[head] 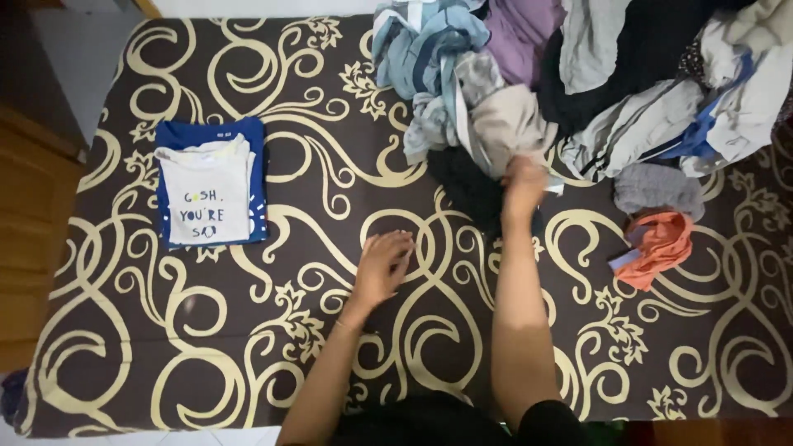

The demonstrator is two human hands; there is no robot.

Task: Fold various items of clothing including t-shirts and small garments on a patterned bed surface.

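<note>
— What do we see on the bed?

— We see a dark brown cover (248, 347) with big cream swirls. At the far right sits a big pile of clothes (595, 74), all mixed up. It has blue, purple, grey and black things in it.

— Where is our right hand?

— Our right hand (524, 183) reaches far out to the near edge of the pile. It touches a beige cloth (508, 124) there. The hand looks closed on the cloth, but it is blurry, so we cannot tell how tight the grip is. A black piece (467, 186) lies just left of the hand.

— And our left hand?

— Our left hand (382, 266) is nearer to us, low over the cover. Its fingers are loose and a bit bent. It holds nothing.

— What is on the left?

— Two folded shirts sit in a neat stack, well apart from the pile. A white shirt (205, 198) with small letters lies on top of a blue shirt (252, 136).

— Anything else?

— An orange cloth (661, 244) lies crumpled on the right, just near the pile. A grey cloth (657, 188) sits right behind it. At the far left we see a wooden edge (33, 206) beside the bed.
</note>
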